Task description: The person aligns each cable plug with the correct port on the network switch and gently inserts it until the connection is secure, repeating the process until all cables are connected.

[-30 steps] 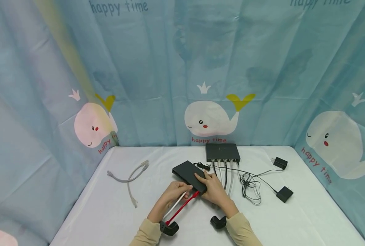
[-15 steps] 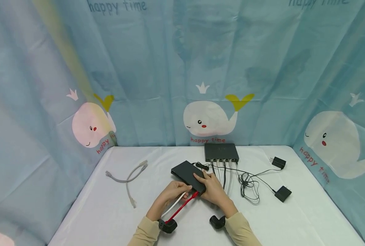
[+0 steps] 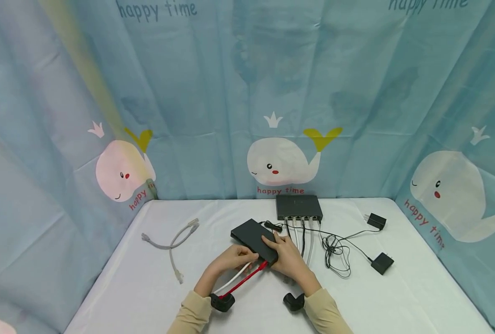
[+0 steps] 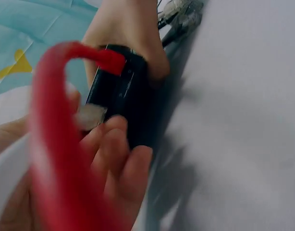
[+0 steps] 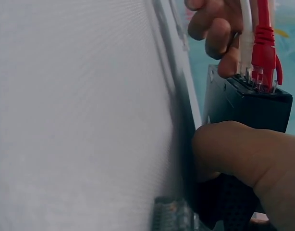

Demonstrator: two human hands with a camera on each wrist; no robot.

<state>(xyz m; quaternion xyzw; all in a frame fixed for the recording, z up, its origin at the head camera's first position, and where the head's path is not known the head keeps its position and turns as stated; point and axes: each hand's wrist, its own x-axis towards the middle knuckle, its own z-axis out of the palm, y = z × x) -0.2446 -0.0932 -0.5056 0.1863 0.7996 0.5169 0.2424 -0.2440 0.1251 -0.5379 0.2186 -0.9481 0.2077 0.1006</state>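
A black network switch (image 3: pixel 250 235) is held tilted above the white table by my right hand (image 3: pixel 290 259), thumb on top. My left hand (image 3: pixel 234 258) pinches a white network cable (image 3: pixel 233 279) near its end, at the port side of the switch. In the left wrist view the cable's clear plug (image 4: pixel 91 117) meets the row of ports; how deep it sits I cannot tell. Beside it, a red network cable (image 3: pixel 245 280) has its plug (image 5: pixel 264 57) in a port at the corner. The red cable blurs across the left wrist view.
Behind stands a second black switch (image 3: pixel 299 207) with several cables in its front. Two power adapters (image 3: pixel 376 221) and a tangled black cord (image 3: pixel 336 250) lie on the right. Crossed grey network cables (image 3: pixel 174 246) lie on the left. A whale-print curtain (image 3: pixel 214 93) encloses the table.
My left wrist has moved slightly to the left and up, and the white cable curves more. The right hand still holds the switch in much the same place.
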